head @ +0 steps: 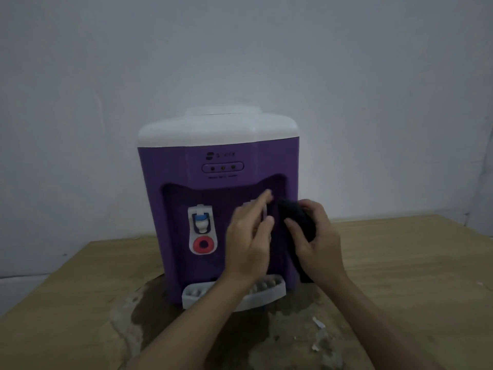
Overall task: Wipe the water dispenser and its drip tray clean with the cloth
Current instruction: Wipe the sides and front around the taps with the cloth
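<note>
A purple water dispenser [213, 161] with a white top stands on a wooden table. Its grey drip tray [266, 296] juts out at the bottom front. One tap [203, 228] with a blue cap and a red ring shows on the left of the recess. My left hand [250, 236] reaches into the recess, fingers spread over the right tap, which it mostly hides. My right hand [317, 241] grips a dark cloth [298, 220] pressed against the right side of the recess.
The wooden table [400, 263] has a dark wet stain [202, 332] in front of the dispenser and small white flakes [318, 332] at the right. A plain pale wall [240, 62] rises close behind. The table's left edge lies at the lower left.
</note>
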### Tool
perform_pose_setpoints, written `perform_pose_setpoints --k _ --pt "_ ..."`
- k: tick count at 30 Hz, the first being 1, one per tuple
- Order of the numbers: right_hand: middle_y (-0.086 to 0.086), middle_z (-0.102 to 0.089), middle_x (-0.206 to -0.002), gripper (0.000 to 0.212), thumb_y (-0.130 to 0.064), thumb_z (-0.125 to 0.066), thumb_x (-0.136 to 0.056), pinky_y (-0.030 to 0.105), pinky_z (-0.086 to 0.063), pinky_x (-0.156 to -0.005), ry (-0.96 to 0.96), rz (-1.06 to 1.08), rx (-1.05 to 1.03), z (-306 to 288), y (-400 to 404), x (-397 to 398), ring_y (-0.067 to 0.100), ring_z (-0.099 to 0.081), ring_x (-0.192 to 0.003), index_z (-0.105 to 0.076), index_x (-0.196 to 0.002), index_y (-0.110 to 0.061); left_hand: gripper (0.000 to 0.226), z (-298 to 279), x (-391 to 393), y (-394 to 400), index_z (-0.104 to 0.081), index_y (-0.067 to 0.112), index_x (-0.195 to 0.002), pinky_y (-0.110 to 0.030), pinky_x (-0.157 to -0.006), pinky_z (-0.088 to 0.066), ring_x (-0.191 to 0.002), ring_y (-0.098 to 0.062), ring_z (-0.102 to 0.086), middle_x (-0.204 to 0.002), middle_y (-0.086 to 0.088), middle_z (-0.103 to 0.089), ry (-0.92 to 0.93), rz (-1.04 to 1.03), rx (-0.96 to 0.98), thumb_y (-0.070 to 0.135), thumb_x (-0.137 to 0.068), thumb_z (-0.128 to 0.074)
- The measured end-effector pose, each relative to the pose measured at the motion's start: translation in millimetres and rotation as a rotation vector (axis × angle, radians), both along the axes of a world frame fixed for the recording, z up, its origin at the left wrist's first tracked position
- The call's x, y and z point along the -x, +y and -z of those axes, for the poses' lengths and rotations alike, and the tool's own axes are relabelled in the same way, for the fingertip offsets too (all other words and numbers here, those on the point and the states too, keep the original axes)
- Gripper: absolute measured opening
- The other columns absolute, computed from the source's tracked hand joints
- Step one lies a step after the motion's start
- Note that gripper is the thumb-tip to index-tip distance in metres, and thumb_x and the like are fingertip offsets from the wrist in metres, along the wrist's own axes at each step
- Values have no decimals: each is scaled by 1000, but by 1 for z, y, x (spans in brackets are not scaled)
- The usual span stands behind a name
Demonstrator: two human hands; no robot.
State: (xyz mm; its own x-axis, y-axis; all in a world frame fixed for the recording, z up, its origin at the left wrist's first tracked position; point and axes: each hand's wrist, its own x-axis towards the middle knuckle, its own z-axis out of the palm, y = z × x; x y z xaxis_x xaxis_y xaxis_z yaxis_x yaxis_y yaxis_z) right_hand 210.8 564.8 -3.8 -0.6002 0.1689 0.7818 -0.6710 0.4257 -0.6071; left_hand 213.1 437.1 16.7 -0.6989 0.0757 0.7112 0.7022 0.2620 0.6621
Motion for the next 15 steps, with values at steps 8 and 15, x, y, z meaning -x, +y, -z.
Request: perform_pose_setpoints --k 8,15 --pt "1 -70 -106 34 -5 -44 -80 34 -51 -60 495 335 -797 -40 -9 42 23 -43 -90 -71 -100 -12 19 -5 31 -31 -61 10 -110 -3 -69 -45 -92 -9 -62 -89 10 -62 -258 -102 95 12 -93 -52" --pt "-3 -69 -95 38 -11 -35 -79 31 -44 -60 475 457 -1130 -53 -15 47 23 -54 -87 -69 -95 -16 18 -1 42 -35 -64 4 -100 -4 -63 -44 -70 1 -56 -78 7 -60 -190 -134 109 8 -95 -47"
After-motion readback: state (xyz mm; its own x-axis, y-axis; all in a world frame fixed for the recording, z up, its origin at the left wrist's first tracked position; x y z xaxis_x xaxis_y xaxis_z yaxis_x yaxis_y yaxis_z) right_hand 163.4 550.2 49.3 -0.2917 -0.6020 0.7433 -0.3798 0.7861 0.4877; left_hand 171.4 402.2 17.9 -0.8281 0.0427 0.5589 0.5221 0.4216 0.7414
